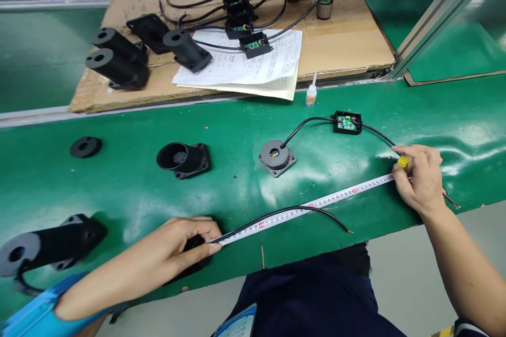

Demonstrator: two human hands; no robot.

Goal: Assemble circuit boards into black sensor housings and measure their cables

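A white tape measure (332,196) lies stretched across the green table between my hands. My left hand (185,245) pinches its left end together with a black cable (272,214), which runs along the tape and curves off to a bare reddish tip. A dark object under that palm is mostly hidden. My right hand (421,176) closes on the tape's right end, where a small yellow piece (402,161) shows between the fingers. Touching its forefinger, another cable (377,132) leads from a small black box with a circuit board (348,122). A second cable joins this box to a round grey flanged cap (276,157).
Black housings (184,159) (55,245) and a ring (86,147) stand left on the table. A small white bottle (311,96) stands by the raised cardboard (340,52), which carries papers (237,71), more housings (118,66) and wired boxes (256,45). A metal post (443,16) rises at right.
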